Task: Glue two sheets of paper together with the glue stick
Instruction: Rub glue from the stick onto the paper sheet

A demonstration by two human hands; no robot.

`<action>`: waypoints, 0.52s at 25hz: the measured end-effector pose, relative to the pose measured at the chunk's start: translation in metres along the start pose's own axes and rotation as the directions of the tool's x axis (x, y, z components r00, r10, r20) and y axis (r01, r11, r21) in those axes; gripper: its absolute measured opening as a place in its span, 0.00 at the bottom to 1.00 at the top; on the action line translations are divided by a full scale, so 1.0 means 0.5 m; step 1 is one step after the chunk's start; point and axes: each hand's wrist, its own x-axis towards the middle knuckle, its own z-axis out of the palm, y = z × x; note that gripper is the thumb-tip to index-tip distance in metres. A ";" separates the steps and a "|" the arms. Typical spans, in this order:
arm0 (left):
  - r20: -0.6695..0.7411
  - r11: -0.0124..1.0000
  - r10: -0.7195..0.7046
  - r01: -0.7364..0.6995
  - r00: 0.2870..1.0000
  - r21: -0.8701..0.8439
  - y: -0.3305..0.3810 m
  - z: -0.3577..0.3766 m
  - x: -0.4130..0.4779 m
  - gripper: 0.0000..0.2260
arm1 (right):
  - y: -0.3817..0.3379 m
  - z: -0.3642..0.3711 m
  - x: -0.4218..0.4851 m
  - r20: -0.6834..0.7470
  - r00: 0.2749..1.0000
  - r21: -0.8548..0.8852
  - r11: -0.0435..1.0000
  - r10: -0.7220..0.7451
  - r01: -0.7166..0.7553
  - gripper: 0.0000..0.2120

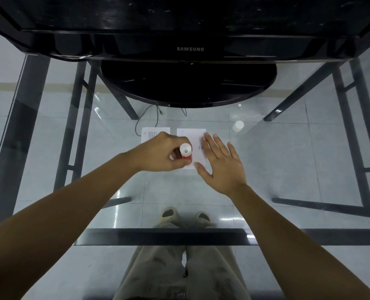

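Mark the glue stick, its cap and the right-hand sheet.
glue stick (185, 150): head view, its white round end, facing the camera.
cap (237, 126): head view, middle of the white cap.
right sheet (190, 136): head view, bare upper part between the hands.

You are standing at a clear glass-topped table (288, 161) on dark metal legs (34, 118), most likely in an office or a plain room of a home; which one cannot be told. A black Samsung monitor (188, 40) on a round glossy stand (188, 83) fills the far edge. Through the glass you see pale grey floor tiles (277, 267), a thin black cable (145, 118) on the floor, and your own shoes (169, 214).
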 end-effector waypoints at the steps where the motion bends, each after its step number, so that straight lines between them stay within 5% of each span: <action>1: 0.009 1.000 -0.013 0.013 1.000 -0.007 -0.001 0.001 -0.001 0.08 | 0.000 0.001 -0.001 -0.004 1.000 -0.003 1.000 0.000 0.000 0.33; 9: -0.180 0.990 -0.139 0.136 0.974 -0.030 -0.024 -0.024 0.029 0.10 | 0.001 0.000 0.000 0.005 1.000 -0.007 1.000 0.002 -0.002 0.33; 13: -0.047 0.999 -0.018 0.017 0.999 -0.038 0.003 0.005 0.003 0.08 | 0.001 0.001 0.001 0.003 1.000 0.004 1.000 0.001 -0.001 0.34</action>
